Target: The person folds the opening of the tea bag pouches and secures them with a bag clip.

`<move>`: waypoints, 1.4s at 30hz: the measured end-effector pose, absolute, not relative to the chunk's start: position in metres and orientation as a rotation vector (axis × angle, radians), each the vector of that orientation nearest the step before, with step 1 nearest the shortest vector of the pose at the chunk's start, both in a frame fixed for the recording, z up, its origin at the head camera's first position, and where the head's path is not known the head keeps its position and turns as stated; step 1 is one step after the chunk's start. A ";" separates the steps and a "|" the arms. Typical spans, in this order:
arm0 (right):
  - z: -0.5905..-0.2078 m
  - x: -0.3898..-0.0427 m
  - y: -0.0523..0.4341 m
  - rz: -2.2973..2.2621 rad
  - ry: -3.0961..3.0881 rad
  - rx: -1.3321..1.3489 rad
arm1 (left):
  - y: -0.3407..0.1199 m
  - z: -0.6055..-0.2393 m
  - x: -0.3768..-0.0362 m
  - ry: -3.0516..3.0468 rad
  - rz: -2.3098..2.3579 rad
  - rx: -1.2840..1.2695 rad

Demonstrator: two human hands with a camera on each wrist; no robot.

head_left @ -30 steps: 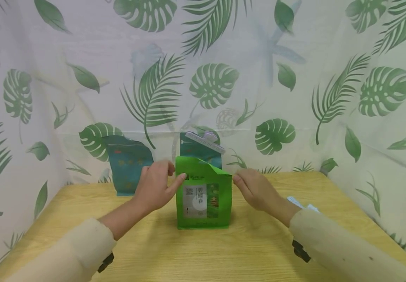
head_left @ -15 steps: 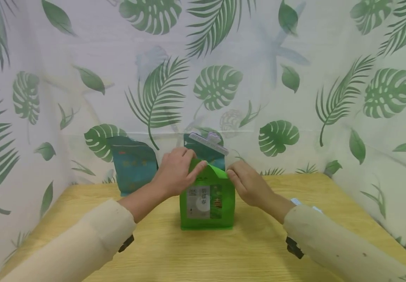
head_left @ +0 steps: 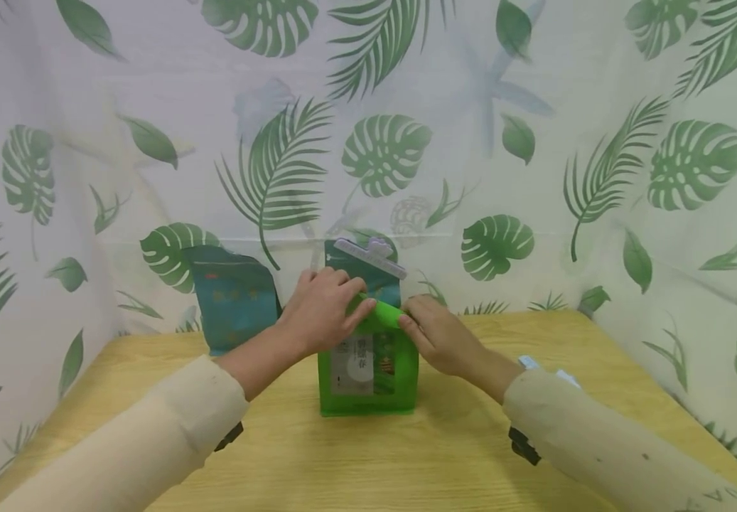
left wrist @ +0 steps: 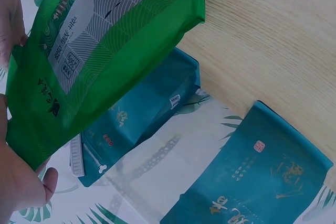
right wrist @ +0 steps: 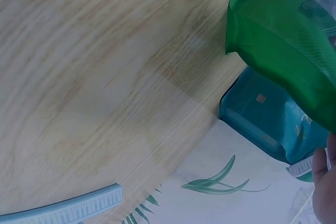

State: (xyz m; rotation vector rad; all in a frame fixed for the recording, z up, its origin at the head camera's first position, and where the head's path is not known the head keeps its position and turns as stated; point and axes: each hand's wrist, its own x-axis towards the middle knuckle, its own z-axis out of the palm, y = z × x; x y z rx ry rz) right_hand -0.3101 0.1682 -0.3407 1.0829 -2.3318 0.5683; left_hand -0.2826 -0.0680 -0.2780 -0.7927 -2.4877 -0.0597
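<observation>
A green tea bag [head_left: 368, 373] stands upright mid-table. Its top is folded down into a roll. My left hand [head_left: 354, 304] grips the roll from the left, fingers curled over it. My right hand [head_left: 409, 321] pinches the same fold from the right. In the left wrist view the green bag [left wrist: 100, 61] fills the upper left, with my left hand [left wrist: 21, 182] at its folded end. The right wrist view shows the green bag [right wrist: 294, 40] at the upper right and a fingertip [right wrist: 323, 187] at the edge.
Behind the green bag stands a teal bag [head_left: 381, 281] closed by a pale clip [head_left: 369, 257]. A second teal bag [head_left: 234, 299] leans on the leaf-print cloth at the back left. A loose pale clip [right wrist: 63, 211] lies on the wooden table [head_left: 368, 462] near my right sleeve.
Both hands have moved inward onto the green bag's top. The raised flap has been folded down into a roll, so the bag stands lower.
</observation>
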 end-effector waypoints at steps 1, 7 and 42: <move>-0.340 -0.310 0.168 0.566 -2.337 1.080 | -0.068 -0.278 -0.283 -2.482 -0.061 -0.798; -0.338 -0.312 0.168 0.537 -2.334 1.077 | -0.069 -0.278 -0.284 -2.451 -0.057 -0.843; -0.307 -0.319 0.232 0.339 -2.534 0.864 | -0.070 -0.291 -0.293 -2.283 -0.171 -1.012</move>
